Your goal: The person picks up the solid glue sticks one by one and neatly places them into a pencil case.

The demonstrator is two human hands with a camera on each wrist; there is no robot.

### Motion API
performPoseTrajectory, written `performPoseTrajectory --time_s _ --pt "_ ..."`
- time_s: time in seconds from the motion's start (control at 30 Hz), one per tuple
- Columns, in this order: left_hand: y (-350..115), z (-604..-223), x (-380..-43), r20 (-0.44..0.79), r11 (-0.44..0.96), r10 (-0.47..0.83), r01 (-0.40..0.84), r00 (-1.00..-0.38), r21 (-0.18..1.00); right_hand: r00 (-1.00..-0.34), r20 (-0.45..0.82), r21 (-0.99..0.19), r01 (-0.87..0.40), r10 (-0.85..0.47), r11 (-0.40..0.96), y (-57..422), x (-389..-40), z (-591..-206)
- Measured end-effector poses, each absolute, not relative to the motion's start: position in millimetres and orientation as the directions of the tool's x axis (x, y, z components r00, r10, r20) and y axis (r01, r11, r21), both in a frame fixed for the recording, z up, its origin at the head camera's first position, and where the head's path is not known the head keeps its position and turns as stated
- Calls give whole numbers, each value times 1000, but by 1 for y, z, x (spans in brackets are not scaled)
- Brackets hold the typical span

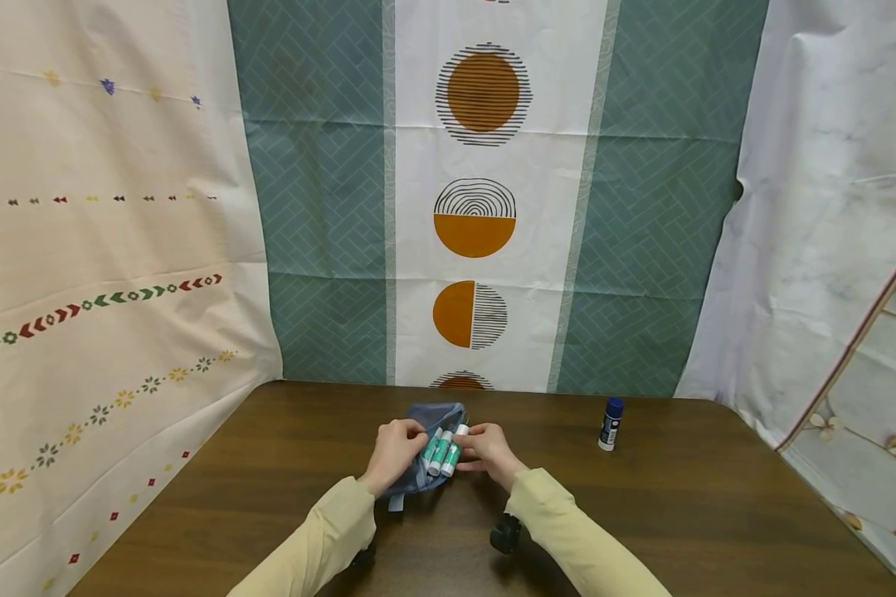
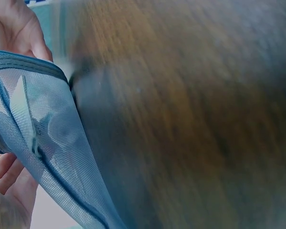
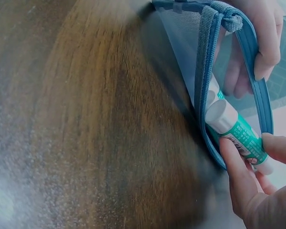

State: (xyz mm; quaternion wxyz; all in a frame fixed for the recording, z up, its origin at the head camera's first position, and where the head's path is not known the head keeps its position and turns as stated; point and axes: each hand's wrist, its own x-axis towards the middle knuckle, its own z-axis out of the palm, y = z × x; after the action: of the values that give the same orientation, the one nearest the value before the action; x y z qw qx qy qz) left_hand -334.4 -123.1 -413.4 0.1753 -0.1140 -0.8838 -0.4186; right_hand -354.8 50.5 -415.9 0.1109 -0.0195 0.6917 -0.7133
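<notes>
A blue mesh zip pouch (image 1: pixel 436 414) is held above the brown table, its zipped mouth spread wide in the right wrist view. My left hand (image 1: pixel 399 452) grips the pouch by its rim, fingers curled over the edge. Between the thumb and fingers of my right hand (image 1: pixel 485 452) is a green-and-white glue stick (image 3: pixel 243 138), lying slantwise at the mouth with its white cap toward the inside. More glue sticks (image 1: pixel 439 452) of the same look lie beside it in the pouch. Mesh (image 2: pixel 62 119) hides part of the fingers in the left wrist view.
A glue stick with a dark blue cap (image 1: pixel 610 424) stands upright on the brown wooden table (image 1: pixel 679 497), off to the right. Patterned cloths hang behind the table (image 1: pixel 321 207) and along both sides.
</notes>
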Motion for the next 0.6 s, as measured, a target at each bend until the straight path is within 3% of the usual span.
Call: performPoseTrajectory --time_s 0.6 --pt "-123 -413 -334 411 622 50 350 -910 701 -977 -135 -991 131 -168 33 44 -355 -418"
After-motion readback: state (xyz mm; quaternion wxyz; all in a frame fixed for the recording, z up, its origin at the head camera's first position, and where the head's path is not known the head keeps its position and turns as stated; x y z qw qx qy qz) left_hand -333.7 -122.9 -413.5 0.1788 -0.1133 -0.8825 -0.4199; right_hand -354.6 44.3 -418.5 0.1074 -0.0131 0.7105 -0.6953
